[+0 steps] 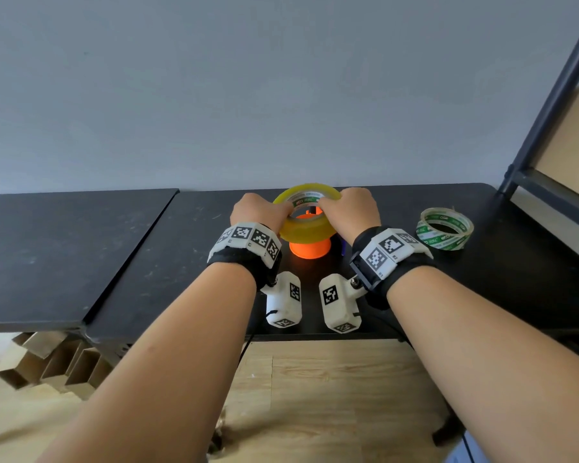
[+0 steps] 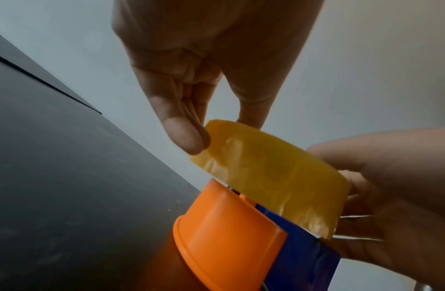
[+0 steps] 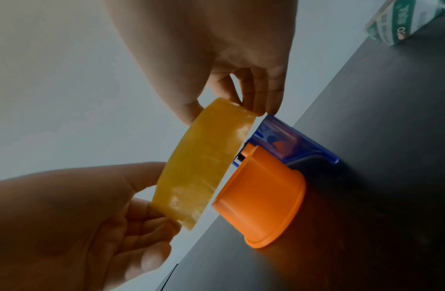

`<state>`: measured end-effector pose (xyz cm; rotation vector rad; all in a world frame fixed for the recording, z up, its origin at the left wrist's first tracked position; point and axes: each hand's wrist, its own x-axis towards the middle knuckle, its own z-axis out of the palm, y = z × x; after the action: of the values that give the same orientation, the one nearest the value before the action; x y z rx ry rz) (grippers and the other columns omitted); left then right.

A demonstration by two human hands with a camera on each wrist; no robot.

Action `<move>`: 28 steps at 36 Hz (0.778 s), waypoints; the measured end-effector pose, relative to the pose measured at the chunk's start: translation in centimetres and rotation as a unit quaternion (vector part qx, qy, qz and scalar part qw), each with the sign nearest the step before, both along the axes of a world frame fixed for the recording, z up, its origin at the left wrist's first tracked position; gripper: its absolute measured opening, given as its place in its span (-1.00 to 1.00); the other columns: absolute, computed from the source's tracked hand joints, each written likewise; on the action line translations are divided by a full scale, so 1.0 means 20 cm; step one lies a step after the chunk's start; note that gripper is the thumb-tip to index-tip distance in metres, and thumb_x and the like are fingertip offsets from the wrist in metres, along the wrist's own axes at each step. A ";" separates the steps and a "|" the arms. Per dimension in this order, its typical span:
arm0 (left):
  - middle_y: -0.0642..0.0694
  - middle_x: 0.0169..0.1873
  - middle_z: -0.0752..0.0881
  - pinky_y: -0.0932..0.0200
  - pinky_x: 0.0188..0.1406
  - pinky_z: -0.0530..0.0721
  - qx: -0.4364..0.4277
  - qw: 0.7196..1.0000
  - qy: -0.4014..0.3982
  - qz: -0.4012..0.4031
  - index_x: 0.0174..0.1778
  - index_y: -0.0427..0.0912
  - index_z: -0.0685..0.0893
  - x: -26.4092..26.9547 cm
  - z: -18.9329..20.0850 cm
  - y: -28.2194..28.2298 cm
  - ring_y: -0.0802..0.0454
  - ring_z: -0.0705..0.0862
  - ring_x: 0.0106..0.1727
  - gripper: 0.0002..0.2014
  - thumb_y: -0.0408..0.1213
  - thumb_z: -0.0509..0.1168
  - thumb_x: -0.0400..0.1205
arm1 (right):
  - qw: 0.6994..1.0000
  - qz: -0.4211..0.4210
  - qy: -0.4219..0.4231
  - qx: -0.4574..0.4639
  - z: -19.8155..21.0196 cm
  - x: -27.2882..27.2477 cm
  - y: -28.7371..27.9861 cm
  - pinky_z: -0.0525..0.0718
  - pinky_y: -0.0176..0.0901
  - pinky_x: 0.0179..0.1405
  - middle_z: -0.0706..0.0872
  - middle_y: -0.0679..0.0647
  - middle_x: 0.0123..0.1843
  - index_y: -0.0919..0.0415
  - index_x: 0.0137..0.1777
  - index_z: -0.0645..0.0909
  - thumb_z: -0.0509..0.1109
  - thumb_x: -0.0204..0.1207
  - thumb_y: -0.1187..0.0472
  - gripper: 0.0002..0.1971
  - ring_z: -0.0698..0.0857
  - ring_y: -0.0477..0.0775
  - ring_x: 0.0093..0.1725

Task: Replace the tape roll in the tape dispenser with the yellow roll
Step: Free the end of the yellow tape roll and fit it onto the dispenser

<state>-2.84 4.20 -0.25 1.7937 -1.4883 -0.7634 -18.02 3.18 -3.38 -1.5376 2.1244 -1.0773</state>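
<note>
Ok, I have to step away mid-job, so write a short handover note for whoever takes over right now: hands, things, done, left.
Left hand: pinching the left side of the yellow roll.
Right hand: pinching its right side.
The roll is held tilted just above the orange spool of the tape dispenser, which lies on the black table; it is not yet seated.
Done: the clear roll with the green-printed core lies on the table to the right, so it seems the old roll is out.
Left: lower the yellow roll onto the spool and thread the tape.
</note>
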 end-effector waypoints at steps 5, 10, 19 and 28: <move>-0.15 -0.43 0.71 0.16 -0.30 0.66 0.025 1.000 -0.012 -0.003 -0.48 -0.18 0.49 -0.01 -0.02 0.00 -0.11 0.65 -0.43 -0.68 -0.03 0.40 0.37 | 0.999 0.003 0.032 0.022 -0.01 -0.01 0.02 0.41 -0.06 -0.17 0.56 0.22 -0.21 0.13 -0.45 0.40 0.14 0.23 -0.17 -0.65 0.52 0.19 -0.17; -0.15 -0.42 0.69 0.13 -0.28 0.66 0.051 0.998 -0.014 -0.016 -0.43 -0.18 0.55 0.00 -0.05 0.00 -0.13 0.64 -0.41 -0.72 -0.05 0.39 0.38 | 0.997 0.016 0.063 0.032 0.01 0.00 0.04 0.40 -0.04 -0.19 0.54 0.21 -0.20 0.20 -0.31 0.50 0.13 0.29 -0.10 -0.65 0.50 0.19 -0.19; -0.18 -0.28 0.76 0.07 -0.08 0.74 0.082 0.994 -0.054 -0.049 -0.32 -0.21 0.61 0.01 -0.08 -0.04 -0.14 0.70 -0.30 -0.74 -0.07 0.34 0.53 | 0.995 0.021 0.078 0.059 0.02 0.02 0.07 0.60 0.04 -0.04 0.63 0.23 0.11 0.24 0.04 0.67 0.23 0.45 -0.13 -0.55 0.64 0.30 0.11; -0.13 -0.40 0.64 0.13 -0.33 0.60 0.076 0.988 -0.110 -0.072 -0.35 -0.18 0.50 -0.01 -0.11 -0.05 -0.11 0.68 -0.29 -0.63 0.02 0.32 0.60 | 0.998 0.035 0.000 0.059 0.05 0.02 0.11 0.43 0.00 -0.09 0.58 0.31 0.00 0.22 -0.30 0.43 0.08 0.61 0.08 -0.69 0.51 0.22 -0.04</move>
<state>-3.08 3.10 -2.46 1.9517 -1.7618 -0.7889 -17.53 5.32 -2.36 -1.5443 2.0766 -0.9112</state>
